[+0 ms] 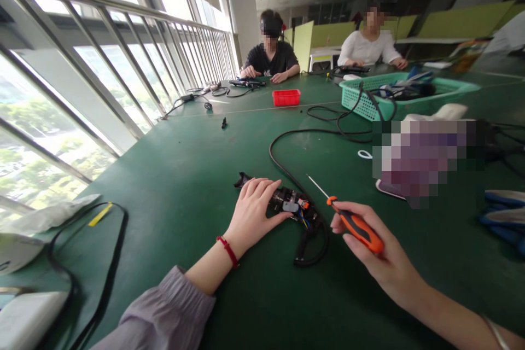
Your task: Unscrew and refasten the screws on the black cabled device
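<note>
An opened black device (291, 203) with a grey part, an orange part and blue and yellow wires exposed lies on the green table (172, 175). My left hand (256, 210) rests over its left portion, fingers wrapped across the top and thumb along the near side. A black cable (283, 161) runs beside the device and off toward the back right. To the right of the device, my right hand (369, 229) holds an orange and black screwdriver (361, 229) by its handle. The thin shaft points up and left, apart from the device.
A red tray (286, 98) and a green basket (365, 104) with tools stand farther back. Blue-handled tools (506, 219) lie at the right edge. A black strap (118, 240) is at the left. Two people sit across the table; a railing (110, 38) runs along the left.
</note>
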The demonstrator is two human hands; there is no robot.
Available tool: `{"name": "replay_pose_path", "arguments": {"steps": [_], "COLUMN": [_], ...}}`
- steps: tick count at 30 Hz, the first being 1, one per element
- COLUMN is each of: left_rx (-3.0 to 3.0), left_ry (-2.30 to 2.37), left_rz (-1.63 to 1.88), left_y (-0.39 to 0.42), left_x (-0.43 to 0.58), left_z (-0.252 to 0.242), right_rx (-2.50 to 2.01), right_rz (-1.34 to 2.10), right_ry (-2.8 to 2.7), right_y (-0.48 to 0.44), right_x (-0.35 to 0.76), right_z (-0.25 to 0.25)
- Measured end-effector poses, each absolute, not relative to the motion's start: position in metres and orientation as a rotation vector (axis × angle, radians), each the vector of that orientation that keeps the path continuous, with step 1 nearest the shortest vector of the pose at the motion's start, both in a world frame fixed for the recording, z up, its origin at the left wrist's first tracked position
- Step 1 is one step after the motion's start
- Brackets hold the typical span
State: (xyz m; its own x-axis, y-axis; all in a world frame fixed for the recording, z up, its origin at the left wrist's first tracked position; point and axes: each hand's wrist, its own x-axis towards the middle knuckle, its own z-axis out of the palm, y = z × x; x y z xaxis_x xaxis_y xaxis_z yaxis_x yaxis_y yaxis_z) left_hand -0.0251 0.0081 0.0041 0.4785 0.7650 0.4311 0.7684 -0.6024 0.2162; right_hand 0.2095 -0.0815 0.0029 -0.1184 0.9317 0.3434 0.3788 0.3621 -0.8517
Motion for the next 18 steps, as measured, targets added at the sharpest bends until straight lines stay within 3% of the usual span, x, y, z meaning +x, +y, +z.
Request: {"name": "replay_pose_path", "arguments": {"steps": [11,18], "left_rx": [-2.513,-2.495], "left_ry": [-1.645,-1.615], "left_rz": [-0.836,-0.829], "left_y": [0.002,0.0], "left_x": [-0.022,-0.02], "left_z": [0.016,0.014], "right_rx": [-1.072,-1.001], "right_rz": [0.644,0.215], "right_ry": [-1.568,-1.512], "right_y": [-0.083,-0.087], "right_x": [0.21,0.223], "right_z": [0.009,0.022]}}
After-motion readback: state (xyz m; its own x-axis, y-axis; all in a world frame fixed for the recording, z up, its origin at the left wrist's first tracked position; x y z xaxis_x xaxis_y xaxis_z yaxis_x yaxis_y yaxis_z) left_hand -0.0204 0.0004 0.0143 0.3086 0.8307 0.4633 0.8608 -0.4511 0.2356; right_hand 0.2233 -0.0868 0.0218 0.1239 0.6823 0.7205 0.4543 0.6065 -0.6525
